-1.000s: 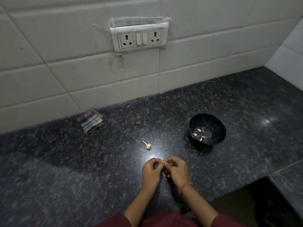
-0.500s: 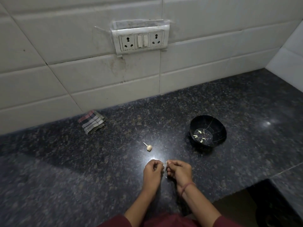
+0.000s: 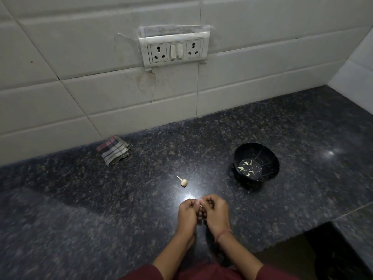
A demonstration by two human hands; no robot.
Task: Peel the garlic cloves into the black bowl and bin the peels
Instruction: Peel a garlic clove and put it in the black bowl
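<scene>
My left hand (image 3: 188,214) and my right hand (image 3: 217,212) are pressed together low over the dark granite counter (image 3: 101,209), fingers curled. Between their fingertips they pinch a small pale garlic clove (image 3: 201,202), mostly hidden by the fingers. A black bowl (image 3: 271,158) stands to the upper right of my hands and holds several peeled cloves (image 3: 246,168). A bare garlic stem and base (image 3: 183,181) lies on the counter just beyond my left hand.
A folded checked cloth (image 3: 113,150) lies at the back left against the white tiled wall (image 3: 60,98). A socket plate (image 3: 175,49) is on the wall. The counter's front edge drops off at lower right, where a dark bin-like shape (image 3: 341,259) sits below.
My hands have drawn closer together and now overlap, with the clove more hidden between the fingers. The view has tilted slightly; bowl, stem and cloth lie as before.
</scene>
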